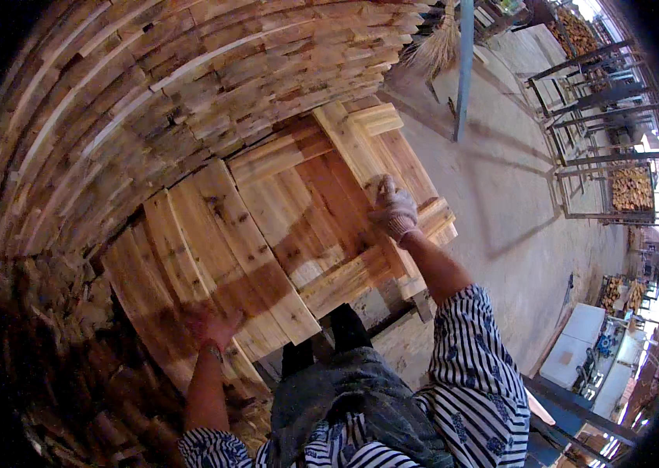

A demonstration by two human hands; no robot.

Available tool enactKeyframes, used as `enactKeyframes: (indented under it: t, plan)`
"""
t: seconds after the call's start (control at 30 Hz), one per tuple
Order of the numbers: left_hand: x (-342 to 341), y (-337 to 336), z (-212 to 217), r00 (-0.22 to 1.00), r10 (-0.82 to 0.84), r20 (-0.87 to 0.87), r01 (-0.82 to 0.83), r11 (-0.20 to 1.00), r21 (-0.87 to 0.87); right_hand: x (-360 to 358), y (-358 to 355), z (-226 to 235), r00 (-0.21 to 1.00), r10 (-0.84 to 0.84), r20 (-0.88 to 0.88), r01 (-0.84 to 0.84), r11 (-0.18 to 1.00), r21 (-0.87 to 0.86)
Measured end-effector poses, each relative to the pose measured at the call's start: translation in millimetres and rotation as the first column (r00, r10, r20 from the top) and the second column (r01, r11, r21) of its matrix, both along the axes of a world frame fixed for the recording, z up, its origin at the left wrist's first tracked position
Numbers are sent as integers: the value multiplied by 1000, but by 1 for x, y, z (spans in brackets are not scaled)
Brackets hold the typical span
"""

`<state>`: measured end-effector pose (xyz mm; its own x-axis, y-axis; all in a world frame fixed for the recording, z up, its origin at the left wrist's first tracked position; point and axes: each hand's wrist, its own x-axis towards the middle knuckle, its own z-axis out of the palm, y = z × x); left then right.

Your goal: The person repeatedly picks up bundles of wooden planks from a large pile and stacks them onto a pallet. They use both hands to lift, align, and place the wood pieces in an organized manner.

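Observation:
Wide wooden boards [220, 226] lie side by side in front of me, knotty and pale to reddish brown. My left hand [216, 324], bare, rests on them near the lower left with its fingers spread. A wristband shows on that arm. On the right, my right hand [393, 209] wears a pale knit glove. Its fingers are bent round a narrow light plank [349, 144] that lies across the other boards. Shorter wood pieces [378, 118] stick out beyond that plank on its right side. The right fingertips are partly hidden.
A tall stack of wood strips [212, 86] rises beyond the boards. Wood scraps [72, 343] fill the lower left. On the right are a concrete floor [516, 164], a blue post [464, 74], a straw broom [437, 47], metal racks [606, 168] and a pale machine table [579, 343].

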<state>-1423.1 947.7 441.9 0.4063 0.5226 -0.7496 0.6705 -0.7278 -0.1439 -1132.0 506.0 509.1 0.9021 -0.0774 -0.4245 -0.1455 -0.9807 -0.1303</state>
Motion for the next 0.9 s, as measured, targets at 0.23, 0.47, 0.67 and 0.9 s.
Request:
enactKeyframes:
  t: [0.23, 0.47, 0.67, 0.9]
  plan:
    - [-11, 0, -7, 999, 47, 16, -48, 994, 96, -60, 75, -23, 982, 68, 178, -117, 953, 281]
    - [6, -17, 26, 999, 39, -29, -34, 989, 147, -143, 196, -12, 996, 88, -21, -75, 931, 358]
    - [-23, 15, -29, 984, 167, -57, -175, 970, -172, -129, 175, -26, 994, -35, -108, 87, 848, 522]
    - [-12, -29, 25, 942, 49, 333, -47, 999, -15, -75, 101, -39, 948, -89, 305, 119, 990, -81]
